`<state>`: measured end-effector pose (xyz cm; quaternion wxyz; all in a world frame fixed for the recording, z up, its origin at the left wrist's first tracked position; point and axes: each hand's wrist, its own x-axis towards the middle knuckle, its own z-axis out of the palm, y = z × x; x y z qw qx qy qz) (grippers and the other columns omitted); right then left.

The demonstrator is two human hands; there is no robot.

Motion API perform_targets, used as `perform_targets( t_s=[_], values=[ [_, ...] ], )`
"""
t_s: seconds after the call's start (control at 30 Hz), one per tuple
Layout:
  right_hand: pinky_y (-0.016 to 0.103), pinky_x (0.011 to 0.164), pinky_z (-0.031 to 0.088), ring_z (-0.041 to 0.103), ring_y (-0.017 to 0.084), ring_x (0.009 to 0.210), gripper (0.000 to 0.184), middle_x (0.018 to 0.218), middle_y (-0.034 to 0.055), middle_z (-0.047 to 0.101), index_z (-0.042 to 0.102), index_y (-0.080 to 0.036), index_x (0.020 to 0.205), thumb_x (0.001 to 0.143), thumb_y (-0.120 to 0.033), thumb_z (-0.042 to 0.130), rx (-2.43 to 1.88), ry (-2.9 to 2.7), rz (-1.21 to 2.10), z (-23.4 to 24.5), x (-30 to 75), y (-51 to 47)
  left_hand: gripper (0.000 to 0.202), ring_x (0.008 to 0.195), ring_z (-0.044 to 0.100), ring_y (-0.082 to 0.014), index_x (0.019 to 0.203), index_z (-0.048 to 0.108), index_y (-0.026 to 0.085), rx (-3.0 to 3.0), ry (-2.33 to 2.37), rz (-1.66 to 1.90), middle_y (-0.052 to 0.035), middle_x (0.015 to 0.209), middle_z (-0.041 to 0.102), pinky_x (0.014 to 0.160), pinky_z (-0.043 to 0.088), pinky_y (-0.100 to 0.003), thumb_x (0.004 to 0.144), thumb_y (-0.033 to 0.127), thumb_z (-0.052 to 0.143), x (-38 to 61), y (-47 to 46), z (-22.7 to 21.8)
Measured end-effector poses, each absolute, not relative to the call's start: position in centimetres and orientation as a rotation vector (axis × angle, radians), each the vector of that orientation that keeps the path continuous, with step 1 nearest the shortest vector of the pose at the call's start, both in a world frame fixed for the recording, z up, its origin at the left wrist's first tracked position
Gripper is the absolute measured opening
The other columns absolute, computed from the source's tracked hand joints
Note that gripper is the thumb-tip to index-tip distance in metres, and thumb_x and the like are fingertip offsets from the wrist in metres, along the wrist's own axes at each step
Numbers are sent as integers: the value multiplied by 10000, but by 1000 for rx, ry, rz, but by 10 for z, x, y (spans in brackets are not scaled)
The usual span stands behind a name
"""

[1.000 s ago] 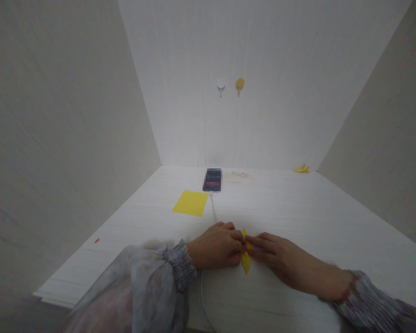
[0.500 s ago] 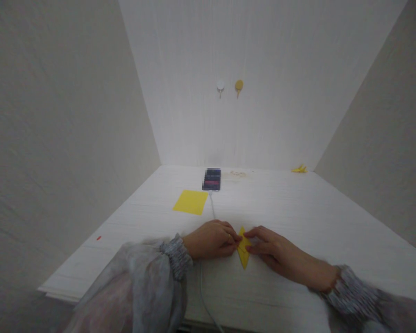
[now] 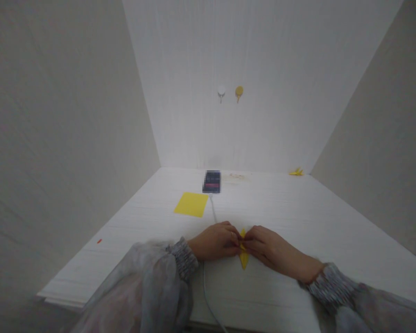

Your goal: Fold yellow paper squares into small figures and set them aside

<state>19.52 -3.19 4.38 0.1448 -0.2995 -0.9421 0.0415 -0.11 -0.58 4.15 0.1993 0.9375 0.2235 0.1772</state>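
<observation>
A small diamond of folded yellow paper [image 3: 243,262] lies on the white table between my hands, one point toward me. My left hand [image 3: 219,241] grips its left side, thumb and fingers pressed together near the middle. From the other side my right hand [image 3: 271,247] pinches the right half, its fingertips meeting those of the left. The fingers cover the centre of the paper, so the fold there is hidden. Only the lower tip and a bit of the upper tip show.
A flat yellow paper sheet [image 3: 191,205] lies to the left. Behind it sits a phone [image 3: 212,181] with a white cable [image 3: 205,286] running under my left arm. A folded yellow paper figure [image 3: 296,171] stands at the far right. Two hooks [image 3: 239,91] hang on the back wall.
My right hand has moved left, and its fingers have closed on the paper. Both hands now meet over its middle, covering more of it. The view has shifted slightly.
</observation>
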Motion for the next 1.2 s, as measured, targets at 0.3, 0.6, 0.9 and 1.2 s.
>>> perform_targets(
  t_s=[0.3,0.6,0.9,1.2],
  values=[
    [326,700,449,488,168,778,152,822,77,536,520,-153,861,824,-153,373,-871,-2480,140,36,193,-28,191,877,493,-140,798,567,148,2236,764,779,-63,952,526,803,395,-280,683,300,585,4,-1,29],
    [353,754,420,463,180,865,130,887,72,477,500,-194,860,829,-171,376,-847,-1980,285,37,171,-5,337,632,537,-96,813,471,135,1263,699,994,2,710,539,627,431,-252,582,283,666,16,7,30],
    [253,503,378,435,123,547,116,609,-24,446,458,-186,746,754,-300,477,-1055,-1508,815,25,145,15,344,518,506,-58,830,449,137,1218,752,1142,38,596,556,542,390,-189,569,182,669,11,12,33],
    [275,658,427,518,135,719,181,778,12,515,470,-190,894,778,-328,465,-871,-1482,982,31,153,5,362,546,548,-83,840,369,169,1194,781,1253,40,612,566,536,430,-200,602,201,640,11,13,33]
  ],
)
